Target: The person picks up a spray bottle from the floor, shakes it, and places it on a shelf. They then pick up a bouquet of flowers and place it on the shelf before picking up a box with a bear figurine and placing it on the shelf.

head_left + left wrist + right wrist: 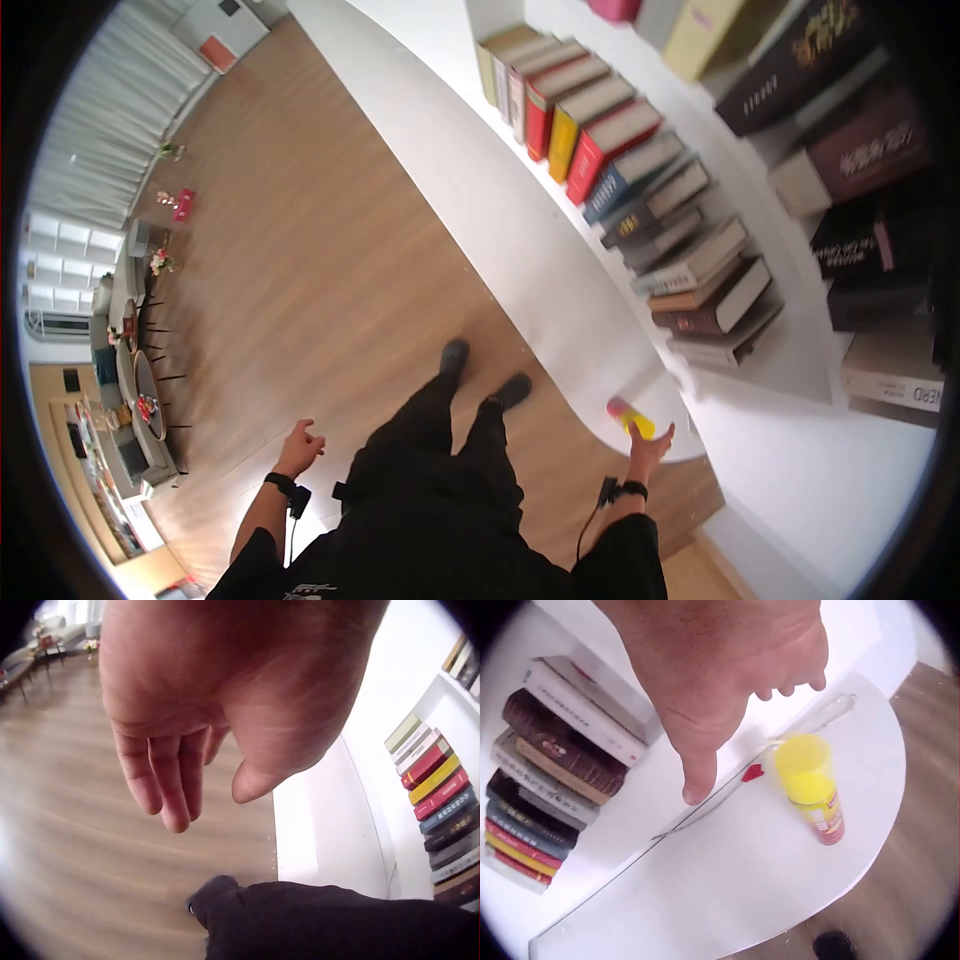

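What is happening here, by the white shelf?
A person in dark clothes stands on a wood floor beside a white ledge. The right hand hovers open just above the ledge, near a can with a yellow cap, and does not touch it. The can stands on the rounded end of the ledge. The left hand hangs open at the side and holds nothing. A row of books leans on the shelf behind the ledge.
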`<act>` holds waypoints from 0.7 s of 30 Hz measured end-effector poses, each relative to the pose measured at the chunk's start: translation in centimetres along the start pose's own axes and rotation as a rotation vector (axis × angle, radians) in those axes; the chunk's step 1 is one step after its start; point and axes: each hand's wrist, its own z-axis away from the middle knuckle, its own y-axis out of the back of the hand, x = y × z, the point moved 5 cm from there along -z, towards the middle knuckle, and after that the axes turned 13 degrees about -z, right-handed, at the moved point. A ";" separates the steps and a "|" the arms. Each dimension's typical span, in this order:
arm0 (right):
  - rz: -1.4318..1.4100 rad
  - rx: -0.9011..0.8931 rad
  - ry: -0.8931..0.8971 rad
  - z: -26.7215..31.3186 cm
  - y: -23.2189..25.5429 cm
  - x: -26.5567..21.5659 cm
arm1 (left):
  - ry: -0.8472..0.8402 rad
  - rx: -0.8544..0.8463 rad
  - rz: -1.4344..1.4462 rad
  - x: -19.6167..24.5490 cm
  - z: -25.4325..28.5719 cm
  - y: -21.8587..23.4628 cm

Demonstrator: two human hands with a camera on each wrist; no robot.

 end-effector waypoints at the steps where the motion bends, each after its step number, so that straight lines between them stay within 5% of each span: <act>1: -0.012 -0.017 0.075 0.5 0.4 -1.2 | 0.003 0.014 0.005 0.6 0.4 0.2; 8: -0.040 0.089 0.588 0.5 2.2 -6.6 | -0.007 0.058 0.086 -0.6 -0.5 -1.3; 10: -0.237 0.003 0.579 1.4 2.0 -9.1 | -0.002 0.057 0.146 -0.8 -0.8 -1.7; 11: -0.200 -0.015 0.592 3.7 2.9 -12.9 | 0.006 0.064 0.132 0.9 0.6 -0.4; 14: -0.064 -0.101 0.703 4.0 0.8 -13.5 | -0.003 0.089 0.170 -1.1 -1.2 -1.6; 17: -0.078 -0.419 0.512 4.7 -2.2 -12.3 | 0.019 0.104 0.222 -2.0 -2.1 -1.5; 18: -0.129 -0.537 0.483 0.5 -6.8 -5.0 | 0.025 0.101 0.219 -2.5 -2.5 -1.5; 19: -0.269 -0.688 0.114 4.8 -5.9 -8.1 | 0.030 0.098 0.215 -2.9 -3.0 -1.5; 21: -0.500 -0.908 -0.131 6.5 -8.3 -4.7 | 0.040 0.097 0.219 -4.4 -4.8 -1.8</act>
